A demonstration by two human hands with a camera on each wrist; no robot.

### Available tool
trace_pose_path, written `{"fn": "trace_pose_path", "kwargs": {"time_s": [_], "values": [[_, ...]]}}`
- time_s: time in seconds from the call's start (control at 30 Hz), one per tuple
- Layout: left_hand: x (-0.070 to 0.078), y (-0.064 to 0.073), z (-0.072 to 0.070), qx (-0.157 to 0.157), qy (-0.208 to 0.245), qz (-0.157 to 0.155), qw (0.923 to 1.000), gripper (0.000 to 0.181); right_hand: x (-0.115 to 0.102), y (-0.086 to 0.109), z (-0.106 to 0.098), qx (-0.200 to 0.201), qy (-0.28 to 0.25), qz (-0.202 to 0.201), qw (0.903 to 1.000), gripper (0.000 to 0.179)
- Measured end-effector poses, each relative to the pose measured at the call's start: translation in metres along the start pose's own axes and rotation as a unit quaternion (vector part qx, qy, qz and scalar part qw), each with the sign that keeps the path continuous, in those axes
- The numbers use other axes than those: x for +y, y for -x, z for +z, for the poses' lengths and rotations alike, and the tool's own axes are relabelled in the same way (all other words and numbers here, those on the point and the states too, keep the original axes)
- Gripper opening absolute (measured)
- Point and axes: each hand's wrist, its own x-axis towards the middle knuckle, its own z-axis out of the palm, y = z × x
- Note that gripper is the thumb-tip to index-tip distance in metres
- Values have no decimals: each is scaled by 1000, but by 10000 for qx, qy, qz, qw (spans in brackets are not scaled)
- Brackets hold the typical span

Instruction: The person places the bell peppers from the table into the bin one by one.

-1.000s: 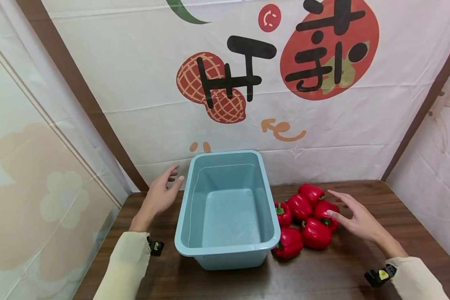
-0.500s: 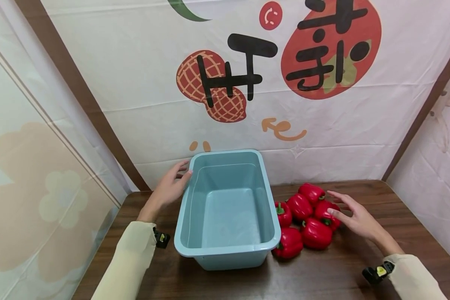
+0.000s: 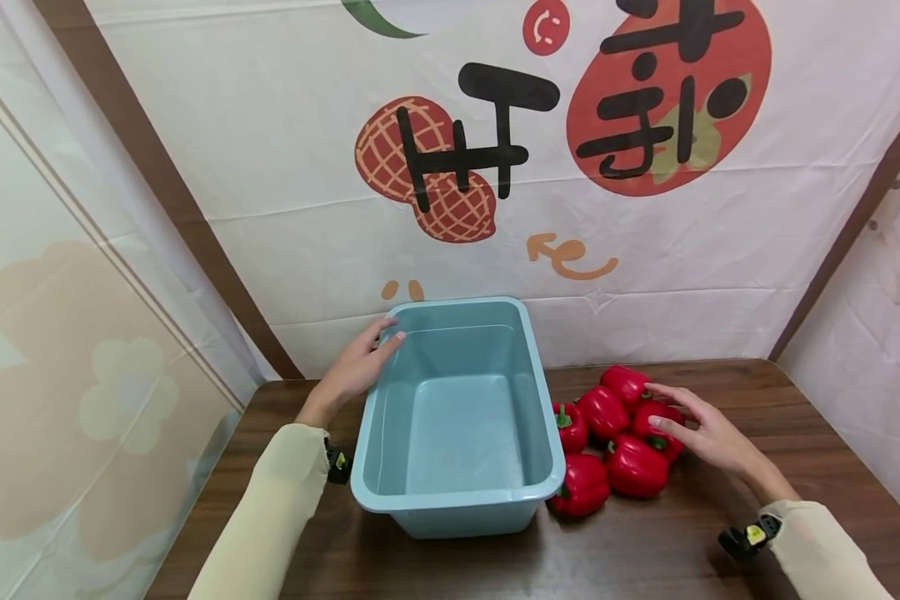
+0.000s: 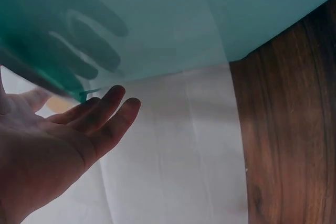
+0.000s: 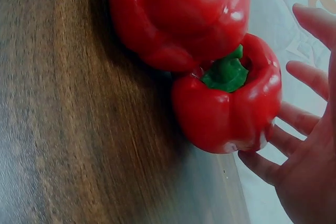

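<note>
A light blue plastic basin (image 3: 461,433) stands on the table, nothing in it. At its far left rim is my left hand (image 3: 356,367), thumb tip over the rim. In the left wrist view the loosely extended fingers (image 4: 113,124) lie outside the wall, just below the rim; a firm grip does not show. Right of the basin lies a cluster of several red bell peppers (image 3: 636,467). My right hand (image 3: 708,433) reaches over its right side, fingers spread around the rightmost bell pepper (image 5: 226,108). Some fingertips are against or very close to that pepper; contact is hard to tell.
The brown wooden table (image 3: 645,558) carries everything. A white printed cloth (image 3: 307,208) hangs right behind the basin and peppers, with more cloth on both sides. The nearest pepper (image 3: 581,485) sits close against the basin's right side.
My left hand has moved right and slightly up, from beside the basin to its left rim. The right hand has shifted slightly left at the pepper. Basin and peppers stay put.
</note>
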Motion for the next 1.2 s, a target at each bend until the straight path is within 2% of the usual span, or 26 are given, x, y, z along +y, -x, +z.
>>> {"fn": "trace_pose_path", "kwargs": {"time_s": [0.13, 0.3, 0.53, 0.77, 1.2], "values": [[0, -3, 3, -131, 137, -135, 9997, 68, 1, -3, 2, -43, -42, 139, 9999, 54], [1, -4, 6, -203, 257, -192, 9993, 68, 4, -4, 4, 27, -8, 105, 9999, 54], [-2, -5, 11, -257, 253, -281, 9990, 68, 4, -6, 10, 172, 111, -67, 9998, 54], [-2, -8, 13, -228, 162, -327, 9991, 65, 6, -6, 12, 313, 316, 10, 9990, 52], [-3, -7, 15, -159, 97, -413, 9990, 66, 13, -6, 14, -35, 300, 491, 9983, 48]]}}
